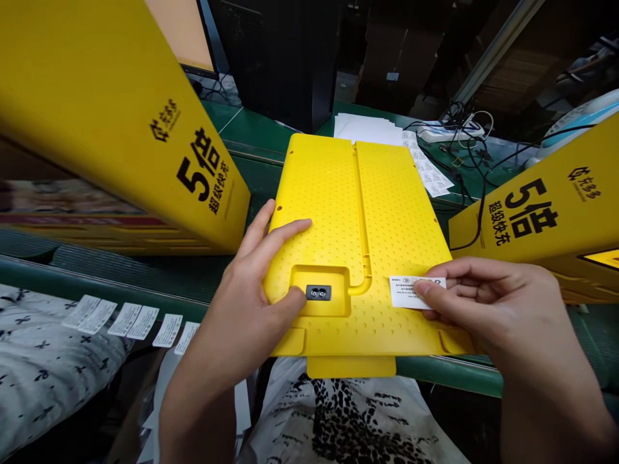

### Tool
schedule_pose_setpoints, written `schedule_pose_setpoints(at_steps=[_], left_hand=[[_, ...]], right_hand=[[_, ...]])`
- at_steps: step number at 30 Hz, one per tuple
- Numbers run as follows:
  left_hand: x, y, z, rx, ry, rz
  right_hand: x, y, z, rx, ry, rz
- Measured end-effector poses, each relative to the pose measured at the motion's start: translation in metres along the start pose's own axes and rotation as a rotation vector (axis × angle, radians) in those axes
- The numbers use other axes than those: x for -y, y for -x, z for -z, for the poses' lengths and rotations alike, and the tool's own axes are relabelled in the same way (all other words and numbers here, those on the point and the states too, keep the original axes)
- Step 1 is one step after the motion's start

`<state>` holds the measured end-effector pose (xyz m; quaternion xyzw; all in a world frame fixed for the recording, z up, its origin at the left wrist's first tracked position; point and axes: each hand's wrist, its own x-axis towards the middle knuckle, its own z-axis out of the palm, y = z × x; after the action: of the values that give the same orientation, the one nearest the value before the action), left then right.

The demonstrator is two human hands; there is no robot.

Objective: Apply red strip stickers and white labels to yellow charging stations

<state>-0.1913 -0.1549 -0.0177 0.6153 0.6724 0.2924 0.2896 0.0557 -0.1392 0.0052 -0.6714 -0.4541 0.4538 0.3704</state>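
A flat yellow perforated panel [338, 212] lies in front of me on the green bench, with a black two-pin socket [318, 292] set in a recess near its near edge. My left hand [251, 283] grips the panel's left side, fingers on top and thumb by the socket. My right hand [478, 303] pinches a small white printed label [403, 291] and holds it against the panel's right near part.
Tall yellow printed boxes stand at the left [120, 122] and right [541, 212]. Several white labels [130, 320] hang in a row along the bench's front edge at left. White sheets [387, 132] and tangled black cables [464, 148] lie behind the panel.
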Motion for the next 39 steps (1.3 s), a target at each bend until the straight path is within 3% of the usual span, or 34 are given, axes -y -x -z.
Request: schedule_pose_setpoints(at_steps=[24, 39], left_hand=[[-0.0015, -0.0011, 0.0004, 0.003, 0.013, -0.001], [-0.0002, -0.0016, -0.0002, -0.006, -0.016, -0.009]], right_hand=[[0.003, 0.0024, -0.0034, -0.042, 0.069, 0.021], [0.003, -0.0008, -0.0023, 0.002, 0.044, 0.028]])
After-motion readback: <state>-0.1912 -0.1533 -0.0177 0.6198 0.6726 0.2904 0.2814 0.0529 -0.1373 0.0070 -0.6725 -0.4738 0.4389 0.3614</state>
